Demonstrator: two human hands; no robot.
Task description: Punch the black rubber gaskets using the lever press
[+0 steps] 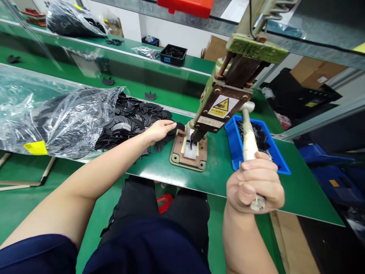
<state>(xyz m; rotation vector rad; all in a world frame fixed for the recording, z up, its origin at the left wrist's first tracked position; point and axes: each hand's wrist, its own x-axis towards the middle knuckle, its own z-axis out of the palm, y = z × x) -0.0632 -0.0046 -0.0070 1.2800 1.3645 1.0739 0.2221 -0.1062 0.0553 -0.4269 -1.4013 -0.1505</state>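
My right hand (256, 183) is wrapped round the pale lever handle (248, 135) of a green hand press (228, 85). My left hand (160, 131) pinches a black curved part (178, 128) just left of the press base (188, 161). Beneath the ram, a small metal fixture plate (190, 149) sits on the base with a dark piece at the ram's tip. Many black crescent-shaped parts (125, 125) lie heaped beside my left hand, spilling from a clear plastic bag (71, 114).
A blue bin (235, 152) of dark parts stands right of the press. Behind the bench runs a green conveyor belt (131, 85) with a few loose curved parts. A black tray (173, 55) and another filled bag (74, 21) sit beyond it. A metal shelf (222, 26) overhangs the back.
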